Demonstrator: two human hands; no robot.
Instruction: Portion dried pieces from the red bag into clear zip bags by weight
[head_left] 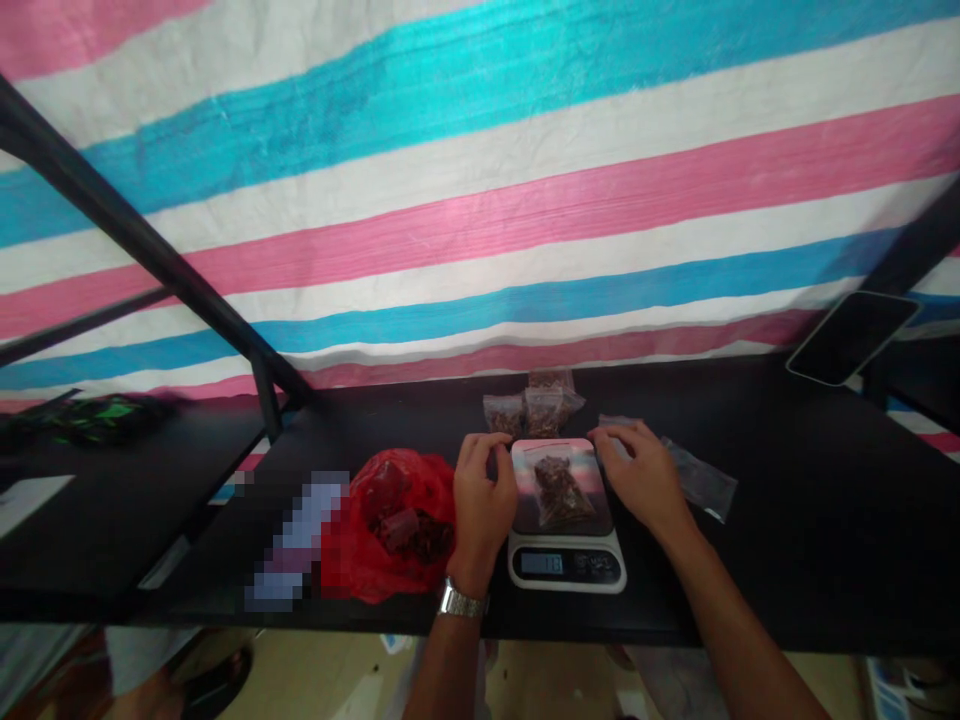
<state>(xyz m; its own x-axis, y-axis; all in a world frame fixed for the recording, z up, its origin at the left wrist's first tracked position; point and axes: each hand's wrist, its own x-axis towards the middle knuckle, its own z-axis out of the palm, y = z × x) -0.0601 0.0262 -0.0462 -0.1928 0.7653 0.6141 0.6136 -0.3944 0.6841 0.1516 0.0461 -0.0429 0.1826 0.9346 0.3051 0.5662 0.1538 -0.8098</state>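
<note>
A small clear zip bag (559,490) of brown dried pieces lies on the plate of a white kitchen scale (566,570) with a lit display. My left hand (484,495) is at the scale's left side, fingers loosely bent near its far corner, with nothing seen in them. On the opposite side, my right hand (646,478) has its fingertips near the far right corner, close to flat, clear plastic bags (701,480); I see nothing held in it. Left of my left hand sits an open red plastic bag (360,545) with dark dried pieces inside.
Several filled zip bags (544,412) stand behind the scale on the black table (810,530). A phone (853,338) leans at the right by a dark frame post. Striped sheeting (480,200) hangs behind. Another person's leg (146,680) shows below at left.
</note>
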